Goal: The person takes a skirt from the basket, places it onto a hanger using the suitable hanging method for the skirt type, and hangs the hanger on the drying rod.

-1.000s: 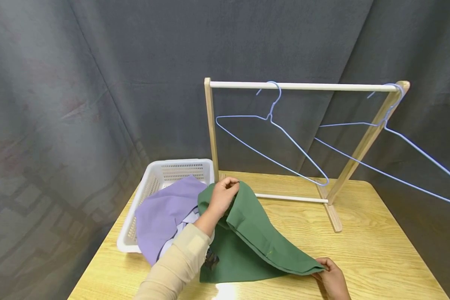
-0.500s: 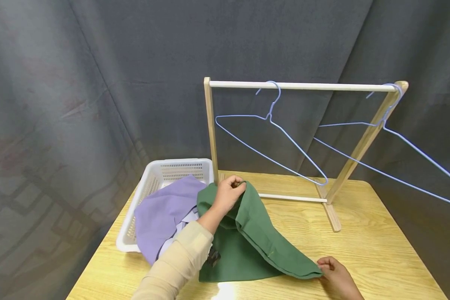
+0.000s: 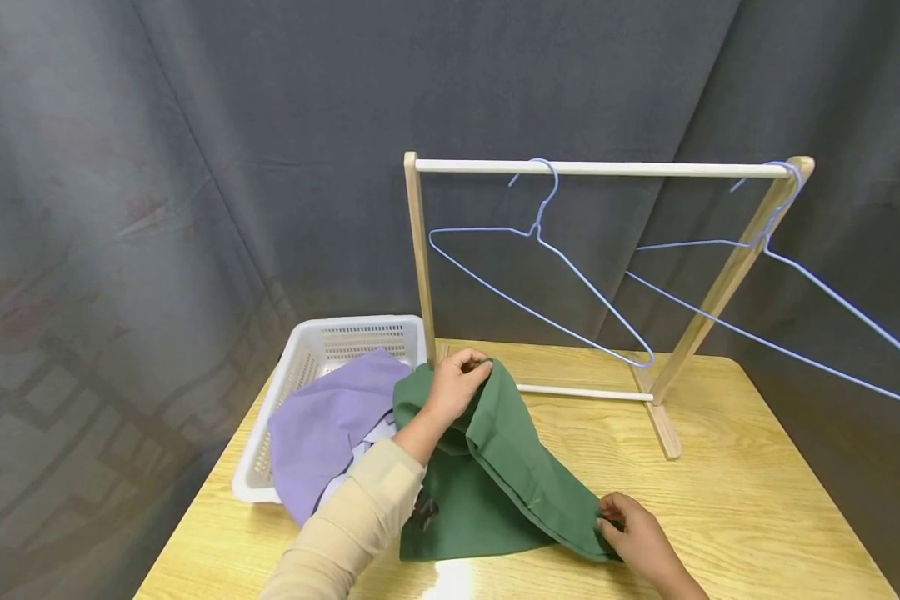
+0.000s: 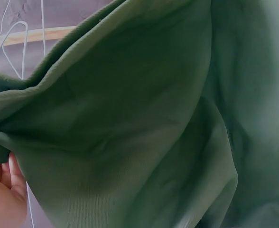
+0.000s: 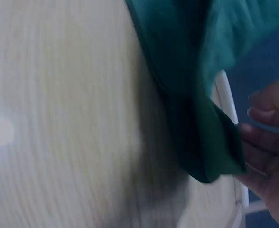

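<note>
In the head view, a folded green fabric garment [image 3: 510, 450] lies partly on the table, its upper end lifted; its exact kind is unclear. The left hand [image 3: 456, 390] pinches that raised end between thumb and fingers. Its fingers [image 4: 6, 183] show at the left wrist view's edge, partly behind the cloth, which fills most of that view. At the garment's lower right corner is the right hand [image 3: 637, 533]. From the right wrist, thumb and forefinger stand apart, while the other fingers [image 5: 263, 152] touch the hanging green edge.
A white plastic basket [image 3: 258, 454] at the left holds purple cloth [image 3: 330, 417] and pale cloth. Behind the garment, a wooden rack [image 3: 419, 258] carries a blue wire hanger [image 3: 540, 237] in the middle and another hanger [image 3: 832, 283] at the right.
The right hand pinched the garment's right tip earlier; its thumb and forefinger are now apart and it has moved left along the edge. The left hand keeps its hold, nearly still.
</note>
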`<state>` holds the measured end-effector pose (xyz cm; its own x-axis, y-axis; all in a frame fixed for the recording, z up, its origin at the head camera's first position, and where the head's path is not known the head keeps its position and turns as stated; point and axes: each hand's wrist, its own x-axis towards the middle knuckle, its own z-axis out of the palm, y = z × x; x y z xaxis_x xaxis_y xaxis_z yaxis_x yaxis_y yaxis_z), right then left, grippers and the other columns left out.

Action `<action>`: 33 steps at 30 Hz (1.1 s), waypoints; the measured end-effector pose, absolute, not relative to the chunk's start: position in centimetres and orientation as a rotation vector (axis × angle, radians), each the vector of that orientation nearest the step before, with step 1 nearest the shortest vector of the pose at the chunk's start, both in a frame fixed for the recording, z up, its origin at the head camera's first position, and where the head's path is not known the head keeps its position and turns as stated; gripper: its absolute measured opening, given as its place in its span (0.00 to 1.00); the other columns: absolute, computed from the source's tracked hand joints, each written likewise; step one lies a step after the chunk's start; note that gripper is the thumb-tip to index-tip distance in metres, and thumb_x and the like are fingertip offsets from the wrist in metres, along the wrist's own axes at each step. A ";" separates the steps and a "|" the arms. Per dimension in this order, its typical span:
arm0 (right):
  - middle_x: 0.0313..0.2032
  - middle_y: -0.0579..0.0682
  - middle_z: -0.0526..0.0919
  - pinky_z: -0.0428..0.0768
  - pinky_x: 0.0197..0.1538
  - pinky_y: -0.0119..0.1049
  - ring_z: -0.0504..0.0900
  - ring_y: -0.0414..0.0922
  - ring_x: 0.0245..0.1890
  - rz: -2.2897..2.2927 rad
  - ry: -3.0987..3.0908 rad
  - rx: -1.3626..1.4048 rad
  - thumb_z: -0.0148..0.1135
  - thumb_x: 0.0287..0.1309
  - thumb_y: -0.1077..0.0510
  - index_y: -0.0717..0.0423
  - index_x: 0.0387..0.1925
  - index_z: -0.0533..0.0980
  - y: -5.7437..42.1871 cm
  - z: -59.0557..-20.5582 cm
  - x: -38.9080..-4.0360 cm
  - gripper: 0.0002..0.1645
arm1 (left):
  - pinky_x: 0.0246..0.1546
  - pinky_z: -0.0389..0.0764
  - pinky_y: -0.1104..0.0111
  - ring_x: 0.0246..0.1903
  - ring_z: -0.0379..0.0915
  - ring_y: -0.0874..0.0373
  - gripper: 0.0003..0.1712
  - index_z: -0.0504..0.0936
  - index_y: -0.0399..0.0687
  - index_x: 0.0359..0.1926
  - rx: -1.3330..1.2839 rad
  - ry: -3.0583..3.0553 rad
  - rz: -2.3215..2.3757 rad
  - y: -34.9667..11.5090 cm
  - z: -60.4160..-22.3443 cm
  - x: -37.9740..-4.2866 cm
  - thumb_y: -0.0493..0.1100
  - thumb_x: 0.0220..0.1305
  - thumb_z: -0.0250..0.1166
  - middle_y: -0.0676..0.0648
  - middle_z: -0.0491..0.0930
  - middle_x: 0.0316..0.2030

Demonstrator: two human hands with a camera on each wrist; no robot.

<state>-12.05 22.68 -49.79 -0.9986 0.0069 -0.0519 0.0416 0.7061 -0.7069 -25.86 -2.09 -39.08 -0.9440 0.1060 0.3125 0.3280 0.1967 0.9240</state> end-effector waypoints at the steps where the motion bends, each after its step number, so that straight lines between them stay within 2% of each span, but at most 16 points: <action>1: 0.35 0.52 0.74 0.73 0.41 0.44 0.74 0.49 0.38 -1.202 2.848 0.022 0.60 0.46 0.66 0.64 0.36 0.71 22.3 -49.9 -12.0 0.12 | 0.25 0.69 0.73 0.22 0.64 0.64 0.05 0.78 0.36 0.30 -0.412 -2.291 -1.835 -2.1 -39.1 -25.9 0.36 0.53 0.59 0.51 0.72 0.21; 8: 0.40 0.51 0.71 0.70 0.46 0.46 0.71 0.50 0.44 -1.163 2.902 -0.133 0.69 0.36 0.50 0.62 0.41 0.70 20.3 -50.8 -11.8 0.31 | 0.24 0.69 0.72 0.22 0.64 0.64 0.05 0.78 0.36 0.30 -0.414 -2.290 -1.805 -2.0 -38.8 -25.8 0.35 0.53 0.59 0.50 0.72 0.21; 13: 0.40 0.48 0.69 0.69 0.46 0.47 0.70 0.50 0.44 -1.021 3.031 -0.250 0.72 0.30 0.49 0.60 0.42 0.69 19.3 -51.5 -11.6 0.35 | 0.24 0.69 0.73 0.21 0.64 0.65 0.05 0.78 0.36 0.30 -0.417 -2.285 -1.812 -2.0 -38.9 -25.8 0.35 0.53 0.59 0.50 0.72 0.21; 17: 0.36 0.46 0.68 0.72 0.41 0.42 0.71 0.46 0.38 -0.888 3.189 -0.352 0.72 0.29 0.49 0.59 0.39 0.70 18.6 -52.0 -11.4 0.33 | 0.24 0.68 0.72 0.22 0.64 0.64 0.06 0.78 0.36 0.30 -0.416 -2.278 -1.833 -2.0 -39.0 -25.9 0.36 0.53 0.59 0.49 0.73 0.21; 22: 0.32 0.46 0.69 0.74 0.33 0.34 0.72 0.42 0.32 -0.815 3.374 -0.457 0.71 0.32 0.59 0.60 0.35 0.70 17.9 -51.8 -11.5 0.24 | 0.25 0.68 0.72 0.23 0.64 0.63 0.06 0.78 0.35 0.31 -0.420 -2.297 -1.835 -2.0 -39.1 -25.9 0.36 0.54 0.59 0.49 0.72 0.21; 27: 0.31 0.46 0.70 0.73 0.30 0.31 0.72 0.41 0.30 -0.829 3.408 -0.432 0.67 0.36 0.65 0.59 0.35 0.71 17.5 -51.3 -11.7 0.19 | 0.24 0.68 0.72 0.22 0.64 0.63 0.06 0.78 0.37 0.31 -0.414 -2.327 -1.819 -2.1 -39.0 -25.8 0.37 0.55 0.58 0.51 0.70 0.20; 33: 0.29 0.39 0.71 0.72 0.28 0.25 0.71 0.35 0.28 -0.934 3.437 -0.552 0.67 0.36 0.67 0.54 0.31 0.75 17.6 -51.4 -11.9 0.15 | 0.25 0.69 0.71 0.23 0.64 0.62 0.07 0.78 0.38 0.31 -0.431 -2.373 -1.768 -2.3 -39.0 -25.9 0.38 0.56 0.57 0.51 0.71 0.22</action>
<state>-11.92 17.64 -51.38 -0.8506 -0.1611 0.5004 -0.3922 0.8284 -0.4000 -25.85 -2.34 -39.01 -0.9473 0.1381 0.2891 0.3166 0.2633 0.9113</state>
